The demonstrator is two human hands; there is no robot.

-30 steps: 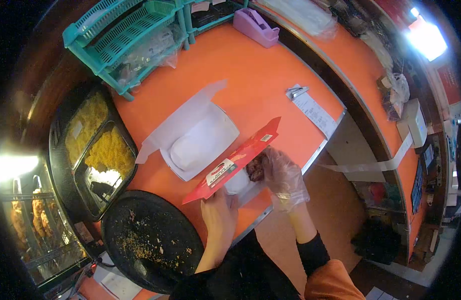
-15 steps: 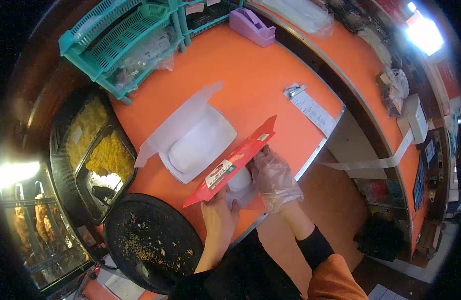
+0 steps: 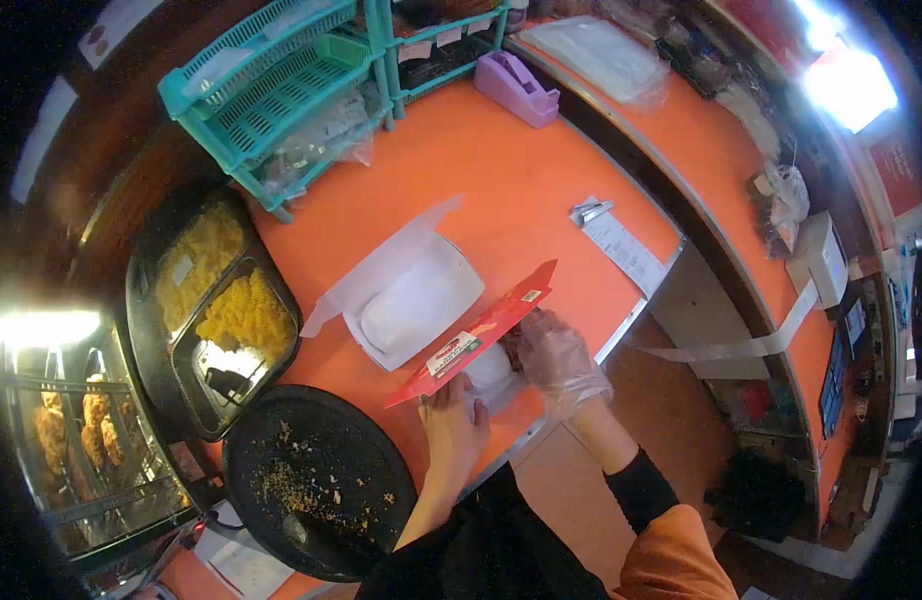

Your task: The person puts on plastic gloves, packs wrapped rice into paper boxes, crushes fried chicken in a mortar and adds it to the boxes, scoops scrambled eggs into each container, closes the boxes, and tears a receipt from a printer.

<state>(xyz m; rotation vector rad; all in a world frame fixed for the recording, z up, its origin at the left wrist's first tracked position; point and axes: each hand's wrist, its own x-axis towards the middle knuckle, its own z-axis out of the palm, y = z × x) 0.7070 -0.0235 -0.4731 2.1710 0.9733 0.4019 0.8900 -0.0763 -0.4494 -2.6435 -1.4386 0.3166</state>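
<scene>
The red box [image 3: 473,336] is a flat carton with a white label, tilted up on its edge and running from near left to far right at the near edge of the counter. A white paper liner [image 3: 488,372] sits just right of it, open. Dark food [image 3: 512,347] shows at the liner's far side.

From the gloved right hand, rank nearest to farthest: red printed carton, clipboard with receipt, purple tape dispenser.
1. Red printed carton: touching the gloved right hand, on its left.
2. Clipboard with receipt: beyond it, near the counter's right edge.
3. Purple tape dispenser: far end of the counter.
</scene>
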